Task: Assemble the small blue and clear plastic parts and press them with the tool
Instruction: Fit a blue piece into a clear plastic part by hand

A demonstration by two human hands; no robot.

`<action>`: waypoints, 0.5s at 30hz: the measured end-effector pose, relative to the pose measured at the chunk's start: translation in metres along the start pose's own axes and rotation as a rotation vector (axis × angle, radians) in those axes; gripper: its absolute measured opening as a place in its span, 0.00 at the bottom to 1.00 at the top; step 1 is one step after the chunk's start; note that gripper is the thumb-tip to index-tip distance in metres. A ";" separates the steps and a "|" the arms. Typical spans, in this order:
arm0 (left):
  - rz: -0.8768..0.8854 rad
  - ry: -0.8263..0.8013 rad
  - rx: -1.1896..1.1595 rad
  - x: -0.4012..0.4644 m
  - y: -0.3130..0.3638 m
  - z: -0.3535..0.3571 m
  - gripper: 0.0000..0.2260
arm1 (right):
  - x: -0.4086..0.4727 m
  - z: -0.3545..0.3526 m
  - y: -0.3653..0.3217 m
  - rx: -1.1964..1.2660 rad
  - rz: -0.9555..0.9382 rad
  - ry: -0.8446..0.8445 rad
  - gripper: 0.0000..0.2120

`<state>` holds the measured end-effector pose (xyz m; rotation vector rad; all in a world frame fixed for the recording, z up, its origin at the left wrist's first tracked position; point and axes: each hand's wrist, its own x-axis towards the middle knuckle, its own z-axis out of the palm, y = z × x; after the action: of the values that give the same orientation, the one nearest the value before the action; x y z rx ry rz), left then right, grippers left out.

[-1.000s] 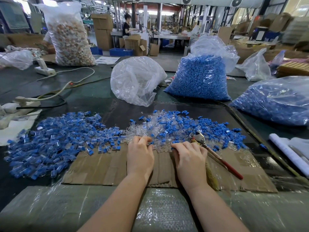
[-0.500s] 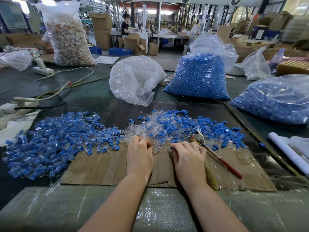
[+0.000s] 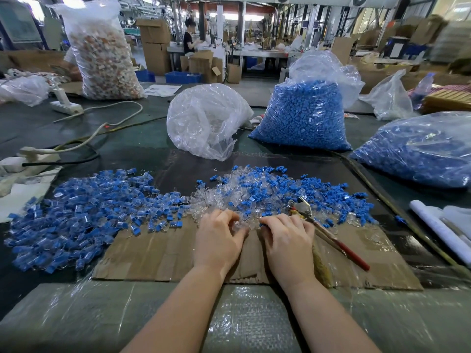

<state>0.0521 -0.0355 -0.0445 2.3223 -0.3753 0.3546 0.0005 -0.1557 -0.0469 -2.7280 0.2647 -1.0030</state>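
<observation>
A mixed pile of loose clear and blue parts (image 3: 270,192) lies on the table just beyond a cardboard sheet (image 3: 158,253). My left hand (image 3: 219,240) rests on the cardboard with curled fingers, pinching a clear part (image 3: 238,223) at the pile's near edge. My right hand (image 3: 288,243) is beside it, fingers curled, with a small blue part (image 3: 261,223) at its fingertips. The red-handled pressing tool (image 3: 339,247) lies along the outer side of my right hand, its metal head in the pile. I cannot see whether that hand grips it.
A wide heap of joined blue-and-clear pieces (image 3: 84,220) spreads to the left. Behind stand a bag of clear parts (image 3: 206,121), a bag of blue parts (image 3: 303,115) and another blue bag (image 3: 418,151) at right. Cables and a power strip (image 3: 38,154) lie far left.
Both hands have stayed at the pile's near edge. The fingertips have drawn closer together, working the small parts between them. The tool has not moved.
</observation>
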 end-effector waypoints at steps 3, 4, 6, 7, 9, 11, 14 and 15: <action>0.042 -0.032 0.010 0.000 0.001 0.000 0.10 | 0.000 0.000 0.000 -0.003 0.007 -0.022 0.10; 0.054 -0.033 -0.007 0.000 0.001 -0.001 0.12 | 0.000 -0.001 0.000 -0.004 0.009 -0.029 0.10; 0.078 -0.041 -0.047 0.000 0.002 -0.002 0.15 | 0.001 -0.002 0.000 0.002 0.012 -0.037 0.09; 0.088 -0.048 -0.064 0.000 0.003 -0.003 0.16 | 0.001 -0.002 0.000 0.009 0.012 -0.040 0.09; 0.096 -0.059 -0.092 -0.001 0.005 -0.004 0.15 | 0.001 -0.003 0.000 0.029 0.013 -0.041 0.09; 0.098 -0.056 -0.113 -0.001 0.006 -0.005 0.11 | 0.001 -0.004 -0.001 0.045 0.009 -0.041 0.08; 0.094 -0.037 -0.139 0.000 0.006 -0.007 0.07 | 0.002 -0.005 -0.001 0.056 0.020 -0.068 0.12; 0.087 -0.031 -0.145 0.000 0.006 -0.007 0.06 | 0.002 -0.005 0.000 0.060 0.022 -0.080 0.14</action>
<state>0.0487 -0.0340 -0.0360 2.1766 -0.5015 0.3234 -0.0015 -0.1565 -0.0417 -2.6974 0.2462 -0.8795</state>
